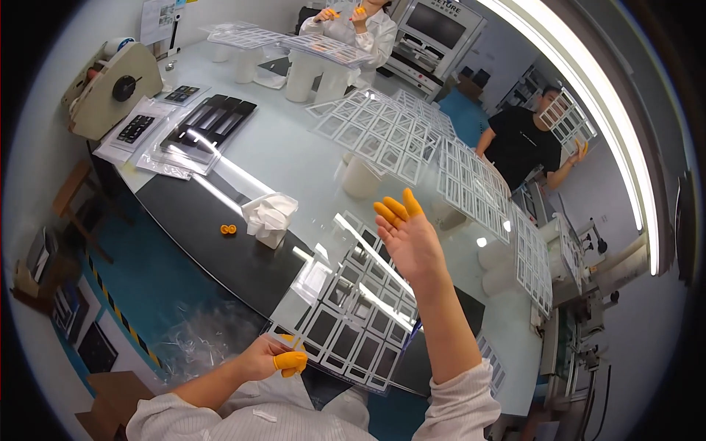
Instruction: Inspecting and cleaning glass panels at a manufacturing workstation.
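The left hand (283,358) is positioned at the near edge of the tabletop (294,136). Its fingers, fitted with orange finger cots, are curled closed and grasp the near left corner of a white frame sheet (358,331). The sheet, a grid of rectangular windows, lies over the dark surface (180,213) along the near edge of the tabletop, with its near end reaching that edge.

The right hand (412,239) is raised above the tabletop, palm visible. Its fingers are extended, released and holding nothing; three carry orange tips.

Left of the frame sheet, a white tissue pack (270,218) stands near the tabletop's near edge. Two orange rolled cots (229,229) lie just beside it. Black strips (213,117) are stacked toward the tabletop's left end, near a beige machine (114,88).

Further frame sheets (382,132) rest on white cylinders (360,178) toward the far and right edges. A person in white (379,33) is at the far edge; a person in black (518,140) holds up another frame sheet (566,121).
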Available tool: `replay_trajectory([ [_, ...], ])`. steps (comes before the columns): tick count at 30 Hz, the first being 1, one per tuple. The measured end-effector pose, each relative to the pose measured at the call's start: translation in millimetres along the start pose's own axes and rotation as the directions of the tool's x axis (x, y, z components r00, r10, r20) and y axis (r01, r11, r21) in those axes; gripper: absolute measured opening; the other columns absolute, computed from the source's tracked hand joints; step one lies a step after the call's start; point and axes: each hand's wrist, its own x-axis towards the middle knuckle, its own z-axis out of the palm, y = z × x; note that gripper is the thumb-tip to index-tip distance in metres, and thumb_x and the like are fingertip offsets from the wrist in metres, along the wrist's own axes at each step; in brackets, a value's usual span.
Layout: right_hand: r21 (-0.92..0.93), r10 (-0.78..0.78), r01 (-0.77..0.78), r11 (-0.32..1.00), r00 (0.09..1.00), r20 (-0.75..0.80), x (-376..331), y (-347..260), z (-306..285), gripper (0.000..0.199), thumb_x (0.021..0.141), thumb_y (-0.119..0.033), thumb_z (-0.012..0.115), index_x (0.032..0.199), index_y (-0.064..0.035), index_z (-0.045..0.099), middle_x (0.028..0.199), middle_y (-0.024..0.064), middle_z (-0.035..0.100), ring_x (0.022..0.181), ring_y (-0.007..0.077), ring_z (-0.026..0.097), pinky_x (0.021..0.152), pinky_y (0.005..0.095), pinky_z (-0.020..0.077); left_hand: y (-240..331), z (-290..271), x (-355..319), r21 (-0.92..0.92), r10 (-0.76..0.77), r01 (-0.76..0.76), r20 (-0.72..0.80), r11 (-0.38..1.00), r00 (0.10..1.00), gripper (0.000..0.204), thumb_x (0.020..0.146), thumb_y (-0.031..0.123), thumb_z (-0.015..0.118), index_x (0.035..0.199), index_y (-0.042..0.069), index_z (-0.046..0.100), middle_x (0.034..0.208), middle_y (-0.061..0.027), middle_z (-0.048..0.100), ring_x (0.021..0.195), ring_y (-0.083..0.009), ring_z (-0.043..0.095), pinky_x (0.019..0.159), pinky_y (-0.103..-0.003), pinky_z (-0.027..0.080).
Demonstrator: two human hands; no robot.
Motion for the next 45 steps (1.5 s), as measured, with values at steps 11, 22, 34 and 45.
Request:
replay_trajectory([
  [11, 0.042, -0.249, 0.297, 0.954, 0.864, -0.437, 122.3, 12.7, 5.0, 0.029, 0.074, -0.041, 0.066, 0.083, -0.0161, 0.055, 0.071, -0.0065, 0.05, 0.067, 0.0055, 0.043, 0.061, 0.0235, 0.0332, -3.6, -9.6, -0.4, 0.03, -0.045, 0.043, 0.056, 0.999, 0.997, 0.016, 0.081, 0.013, 0.063, 0.085, -0.003, 0.067, 0.076, -0.0072, 0.064, 0.068, -0.0129, 0.057, 0.063, -0.023, 0.046],
  [22, 0.129, -0.202, 0.294, 0.947, 0.859, -0.471, 132.3, 1.8, 8.6, 0.02, 0.072, -0.034, 0.066, 0.083, -0.0214, 0.055, 0.074, -0.0105, 0.048, 0.066, 0.0044, 0.039, 0.067, 0.0236, 0.0291, 8.4, -4.4, 7.1, 0.104, -0.066, 0.057, 0.082, 0.993, 0.994, 0.018, 0.083, 0.013, 0.061, 0.085, -0.003, 0.066, 0.072, -0.0057, 0.063, 0.065, -0.0113, 0.055, 0.062, -0.021, 0.045],
  [34, 0.163, -0.229, 0.303, 0.939, 0.905, -0.359, 112.2, -9.4, 14.0, 0.014, 0.073, -0.027, 0.065, 0.08, -0.019, 0.057, 0.071, -0.0093, 0.047, 0.065, 0.0049, 0.038, 0.069, 0.0242, 0.029, 32.6, -12.2, 7.5, 0.241, -0.043, 0.042, 0.002, 0.97, 0.999, 0.015, 0.081, 0.009, 0.062, 0.087, -0.004, 0.066, 0.077, -0.0081, 0.064, 0.07, -0.0128, 0.057, 0.065, -0.022, 0.046],
  [45, 0.282, -0.323, 0.372, 0.884, 0.924, -0.206, 116.8, -23.9, 13.0, 0.011, 0.081, -0.02, 0.055, 0.087, -0.0123, 0.061, 0.072, -0.0057, 0.06, 0.056, 0.0064, 0.046, 0.052, 0.0216, 0.0302, 48.4, -25.7, 23.7, 0.191, 0.151, -0.133, -0.082, 0.972, 0.985, 0.02, 0.083, 0.015, 0.061, 0.079, -0.004, 0.065, 0.064, -0.0053, 0.059, 0.057, -0.0086, 0.052, 0.053, -0.021, 0.041],
])
